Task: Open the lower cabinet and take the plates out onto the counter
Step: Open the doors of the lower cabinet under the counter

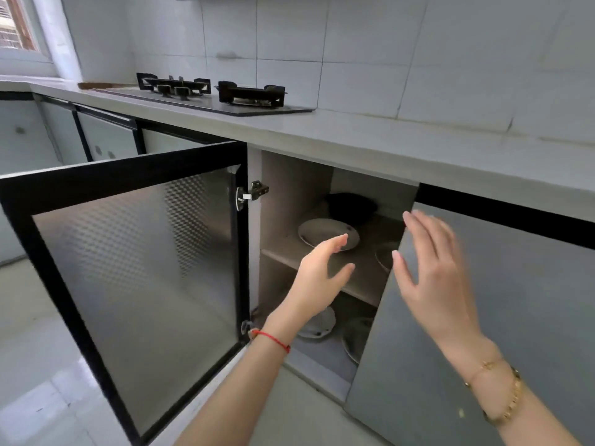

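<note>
The lower cabinet stands open, its left door (pixel 135 268) swung wide toward me. A white plate (pixel 318 231) lies on the middle shelf (pixel 363 278), with a black bowl (pixel 351 206) behind it. A second plate edge (pixel 384 257) shows at the shelf's right, partly hidden by the right door (pixel 515 317). Two more plates (pixel 322 326) (pixel 355 338) rest on the cabinet floor. My left hand (pixel 317 275) is open just in front of the shelf plate, fingers spread. My right hand (pixel 431 275) hovers open in front of the right door's edge, blurred.
The grey counter (pixel 402 140) runs above the cabinet, with a black two-burner gas hob (pixel 212 93) at its left. White tiled wall stands behind. More closed cabinet doors (pixel 106 136) sit to the left. The open door juts out over the floor.
</note>
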A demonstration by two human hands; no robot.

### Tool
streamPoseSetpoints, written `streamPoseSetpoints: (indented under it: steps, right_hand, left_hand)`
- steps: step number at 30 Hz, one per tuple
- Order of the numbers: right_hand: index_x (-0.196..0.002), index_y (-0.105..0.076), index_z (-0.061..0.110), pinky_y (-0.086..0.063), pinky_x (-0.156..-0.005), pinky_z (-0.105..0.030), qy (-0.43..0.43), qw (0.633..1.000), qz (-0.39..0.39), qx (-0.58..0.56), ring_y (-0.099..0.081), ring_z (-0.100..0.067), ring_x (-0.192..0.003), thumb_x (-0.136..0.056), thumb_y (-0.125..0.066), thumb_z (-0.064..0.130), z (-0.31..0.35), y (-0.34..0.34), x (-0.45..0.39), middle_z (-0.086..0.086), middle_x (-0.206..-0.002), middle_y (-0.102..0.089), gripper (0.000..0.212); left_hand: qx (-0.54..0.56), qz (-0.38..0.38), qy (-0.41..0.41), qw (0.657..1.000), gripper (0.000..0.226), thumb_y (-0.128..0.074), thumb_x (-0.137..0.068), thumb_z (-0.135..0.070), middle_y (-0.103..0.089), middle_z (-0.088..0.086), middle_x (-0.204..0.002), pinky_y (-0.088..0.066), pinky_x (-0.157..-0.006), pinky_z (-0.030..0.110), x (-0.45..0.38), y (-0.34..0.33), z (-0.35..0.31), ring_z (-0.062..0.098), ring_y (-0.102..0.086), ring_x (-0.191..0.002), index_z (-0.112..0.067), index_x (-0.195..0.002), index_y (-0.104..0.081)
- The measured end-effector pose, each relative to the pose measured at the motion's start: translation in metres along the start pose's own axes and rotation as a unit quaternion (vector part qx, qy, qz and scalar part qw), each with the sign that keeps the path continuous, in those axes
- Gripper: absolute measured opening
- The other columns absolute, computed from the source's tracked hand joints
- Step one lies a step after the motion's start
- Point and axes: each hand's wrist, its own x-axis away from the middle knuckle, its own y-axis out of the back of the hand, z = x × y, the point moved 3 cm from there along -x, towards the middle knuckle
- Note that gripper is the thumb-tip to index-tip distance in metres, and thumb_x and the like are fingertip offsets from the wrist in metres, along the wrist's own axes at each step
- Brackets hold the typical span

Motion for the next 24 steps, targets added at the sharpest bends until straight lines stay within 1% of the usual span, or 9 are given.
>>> streamPoseSetpoints:
  steps: [3,6,8,11,13,14,17,19,24]
  right_hand:
    - [-0.146,-0.034,0.009,-0.026,-0.118,-0.038,-0.019,0.999,-0.014,0.039,-0.03,-0.025,-0.141,-0.094,-0.053,0.021,-0.021,0.012,-0.01,-0.009,-0.149,-0.037,0.057]
    - [-0.149,-0.029,0.01,-0.024,-0.119,-0.037,-0.038,0.997,-0.001,0.07,-0.026,-0.023,-0.144,-0.095,-0.05,0.024,-0.032,0.016,-0.016,-0.007,-0.153,-0.033,0.059]
    - [-0.15,-0.027,0.011,-0.024,-0.119,-0.039,-0.041,0.996,0.01,0.085,-0.025,-0.023,-0.145,-0.096,-0.05,0.026,-0.035,0.016,-0.018,-0.007,-0.154,-0.032,0.06]
    - [-0.151,-0.025,0.012,-0.023,-0.12,-0.038,-0.043,0.994,0.024,0.097,-0.023,-0.022,-0.145,-0.096,-0.05,0.027,-0.035,0.016,-0.02,-0.006,-0.155,-0.03,0.062]
    - [-0.151,-0.024,0.012,-0.022,-0.12,-0.038,-0.045,0.993,0.034,0.099,-0.023,-0.022,-0.146,-0.097,-0.05,0.027,-0.033,0.016,-0.02,-0.006,-0.156,-0.029,0.062]
    - [-0.151,-0.024,0.011,-0.022,-0.12,-0.038,-0.046,0.993,0.039,0.1,-0.023,-0.022,-0.146,-0.097,-0.049,0.027,-0.032,0.017,-0.02,-0.005,-0.156,-0.029,0.062]
    - [-0.151,-0.023,0.011,-0.023,-0.12,-0.039,-0.048,0.991,0.049,0.112,-0.023,-0.022,-0.146,-0.097,-0.048,0.028,-0.027,0.024,-0.016,-0.005,-0.157,-0.029,0.062]
    - [-0.151,-0.025,0.011,-0.025,-0.119,-0.04,-0.04,0.991,0.049,0.117,-0.025,-0.022,-0.145,-0.097,-0.048,0.029,-0.021,0.031,-0.01,-0.005,-0.156,-0.03,0.061]
    - [-0.149,-0.029,0.012,-0.026,-0.119,-0.036,-0.03,0.995,0.034,0.083,-0.028,-0.018,-0.143,-0.096,-0.049,0.03,0.001,0.054,0.012,-0.002,-0.153,-0.035,0.06]
  left_hand:
    - [0.029,0.036,0.007,0.999,0.058,-0.061,-0.093,-0.022,-0.048,-0.005,-0.147,-0.037,-0.112,0.025,-0.021,-0.035,-0.015,0.007,-0.046,-0.133,-0.018,-0.147,-0.038]
    - [0.048,0.068,0.008,0.996,0.062,-0.06,-0.094,-0.026,-0.043,-0.003,-0.151,-0.034,-0.108,0.02,-0.037,-0.062,-0.026,0.01,-0.044,-0.136,-0.018,-0.15,-0.033]
    - [0.062,0.088,0.008,0.994,0.063,-0.06,-0.094,-0.028,-0.045,-0.001,-0.149,-0.035,-0.104,0.017,-0.045,-0.074,-0.032,0.011,-0.044,-0.135,-0.017,-0.15,-0.033]
    - [0.088,0.086,0.021,0.992,0.056,-0.06,-0.094,-0.026,-0.052,0.001,-0.141,-0.041,-0.098,0.014,-0.051,-0.082,-0.035,0.006,-0.05,-0.124,-0.015,-0.145,-0.039]
    - [0.078,0.081,0.021,0.993,0.052,-0.059,-0.094,-0.025,-0.053,0.001,-0.136,-0.038,-0.087,0.007,-0.052,-0.081,-0.035,0.006,-0.051,-0.118,-0.016,-0.143,-0.042]
    - [0.07,0.08,0.015,0.994,0.051,-0.059,-0.094,-0.025,-0.054,0.002,-0.134,-0.036,-0.086,0.007,-0.051,-0.081,-0.035,0.009,-0.052,-0.118,-0.016,-0.142,-0.043]
    - [0.058,0.078,0.002,0.995,0.05,-0.059,-0.094,-0.025,-0.054,0.003,-0.132,-0.039,-0.093,0.017,-0.041,-0.076,-0.037,0.013,-0.054,-0.119,-0.016,-0.141,-0.044]
    - [0.053,0.073,-0.005,0.996,0.049,-0.059,-0.094,-0.024,-0.055,0.003,-0.13,-0.041,-0.093,0.018,-0.03,-0.071,-0.039,0.014,-0.055,-0.117,-0.015,-0.14,-0.045]
    - [0.048,0.08,-0.025,0.995,0.045,-0.058,-0.095,-0.026,-0.057,0.002,-0.119,-0.05,-0.099,0.03,0.002,-0.053,-0.045,0.014,-0.059,-0.109,-0.014,-0.138,-0.05]
